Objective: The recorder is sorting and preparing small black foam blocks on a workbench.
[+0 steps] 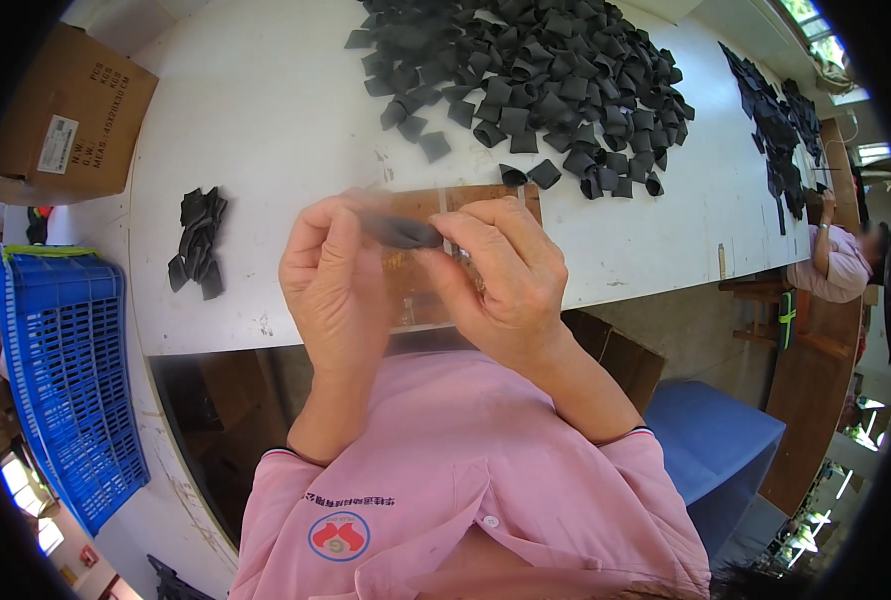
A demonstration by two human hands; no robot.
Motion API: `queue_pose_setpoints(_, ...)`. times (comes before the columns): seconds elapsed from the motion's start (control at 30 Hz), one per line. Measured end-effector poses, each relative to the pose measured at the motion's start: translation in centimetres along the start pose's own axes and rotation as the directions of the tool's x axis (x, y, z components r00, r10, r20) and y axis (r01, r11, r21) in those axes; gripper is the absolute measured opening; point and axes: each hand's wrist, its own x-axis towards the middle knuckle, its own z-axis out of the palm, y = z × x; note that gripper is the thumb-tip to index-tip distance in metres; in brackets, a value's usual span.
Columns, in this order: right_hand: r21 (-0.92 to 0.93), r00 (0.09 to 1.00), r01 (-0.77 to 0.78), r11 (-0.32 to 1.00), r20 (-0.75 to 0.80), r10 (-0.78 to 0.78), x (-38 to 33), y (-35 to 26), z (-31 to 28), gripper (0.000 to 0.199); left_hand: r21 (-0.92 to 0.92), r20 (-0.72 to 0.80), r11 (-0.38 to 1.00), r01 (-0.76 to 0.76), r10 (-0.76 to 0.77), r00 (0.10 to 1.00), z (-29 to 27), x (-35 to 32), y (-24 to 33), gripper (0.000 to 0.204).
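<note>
Both my hands meet over the near edge of the white table, pinching one small black fabric loop (406, 232) between them. My left hand (334, 265) grips its left end, slightly smeared by motion. Thumb and forefinger of my right hand (501, 262) close on its right end. Under the hands lies a brown board (416, 290) with a clear strip along it. Beyond it spreads a big heap of similar black fabric loops (536, 85), with a few single ones at its near edge.
A small stack of black pieces (199, 240) lies on the table (266, 130) at left. Further left are a cardboard box (91, 110) and a blue plastic crate (76, 370). Right are a blue stool (711, 425), more black pieces (771, 130) and another person (836, 255).
</note>
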Motion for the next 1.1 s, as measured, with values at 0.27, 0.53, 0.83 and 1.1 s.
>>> queue_pose_setpoints(0.27, -0.039, 0.993, 0.115, 0.993, -0.006, -0.115, -1.3, 1.5, 0.3, 0.021, 0.067, -0.023, 0.994, 0.084, -0.082, 0.996, -0.5, -1.5, -0.9, 0.010)
queue_pose_setpoints(0.53, -0.053, 0.997, -0.012, 0.999, 0.071, 0.016, -0.8, 0.8, 0.0, 0.020, 0.432, 0.044, 0.901, 0.046, -0.072, 0.996, -0.6, -0.4, 0.0, 0.012)
queue_pose_setpoints(0.83, -0.049, 0.999, -0.015, 0.999, 0.050, 0.018, -1.1, 0.4, 0.3, 0.014, 0.210, 0.072, 0.770, 0.602, -0.627, 0.776, -2.4, -0.5, -0.2, 0.008)
queue_pose_setpoints(1.1, 0.383, 0.885, -0.465, 0.798, 0.203, 0.419, 0.8, 1.1, -1.9, 0.004, 0.847, -0.152, 0.531, -0.017, 0.273, 0.950, -8.7, 1.4, -1.5, 0.013)
